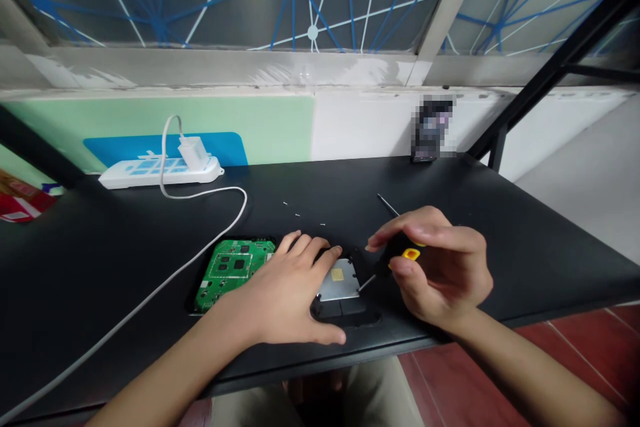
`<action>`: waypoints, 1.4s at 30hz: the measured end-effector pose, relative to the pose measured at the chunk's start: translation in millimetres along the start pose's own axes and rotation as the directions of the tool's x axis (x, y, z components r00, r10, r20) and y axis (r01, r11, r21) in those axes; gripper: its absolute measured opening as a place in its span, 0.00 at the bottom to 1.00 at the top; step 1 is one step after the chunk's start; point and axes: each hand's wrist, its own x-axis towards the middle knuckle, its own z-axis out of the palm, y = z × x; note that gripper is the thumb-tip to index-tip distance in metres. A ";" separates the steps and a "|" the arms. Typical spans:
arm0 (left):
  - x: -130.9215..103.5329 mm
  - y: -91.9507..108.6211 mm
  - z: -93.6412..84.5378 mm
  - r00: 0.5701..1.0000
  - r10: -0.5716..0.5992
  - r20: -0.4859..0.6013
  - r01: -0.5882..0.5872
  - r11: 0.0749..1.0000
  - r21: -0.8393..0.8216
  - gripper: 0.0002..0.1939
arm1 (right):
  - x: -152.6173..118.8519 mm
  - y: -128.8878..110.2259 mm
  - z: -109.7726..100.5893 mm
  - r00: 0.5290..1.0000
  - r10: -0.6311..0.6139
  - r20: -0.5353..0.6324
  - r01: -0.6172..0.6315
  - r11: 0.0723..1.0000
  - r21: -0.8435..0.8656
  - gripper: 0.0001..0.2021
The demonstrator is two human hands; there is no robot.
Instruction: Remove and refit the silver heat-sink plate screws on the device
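My left hand (285,287) lies palm down with fingers spread, over a black plastic casing (345,312) with a silver metal plate (327,290) and a small tan square on it. Part of the casing is hidden under this hand. A green circuit board (227,270) in a black shell sits beside it, partly covered by the same hand. My right hand (440,267) is closed around a screwdriver (384,261) with a black and yellow handle. Its shaft slants down to the right edge of the metal plate, where the tip seems to touch.
Several tiny screws (297,215) lie beyond my left hand. Another thin metal shaft (387,204) pokes out behind my right hand. A white power strip (135,173) carries a charger (194,152), whose cable (200,252) crosses the black table (525,247). A blurred phone-like object (431,130) leans against the wall.
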 end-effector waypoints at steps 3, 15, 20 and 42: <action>0.4 -0.5 0.5 1.000 0.005 -0.008 -0.005 1.000 -0.002 0.52 | -2.7 0.9 -1.5 1.000 0.025 -0.006 -0.025 1.000 -0.008 0.22; 0.2 0.9 -0.4 1.000 0.006 -0.011 -0.006 1.000 0.009 0.52 | -0.5 -1.7 1.9 0.999 -0.007 0.043 0.008 1.000 -0.018 0.28; 0.2 0.1 -0.2 1.000 0.012 -0.014 -0.012 1.000 0.014 0.52 | -4.9 0.0 1.2 0.999 -0.014 0.051 0.012 0.999 0.031 0.29; 0.7 1.0 0.4 1.000 0.007 -0.011 -0.007 1.000 0.024 0.52 | -8.5 -3.3 3.1 0.999 0.033 0.036 -0.033 0.999 0.001 0.27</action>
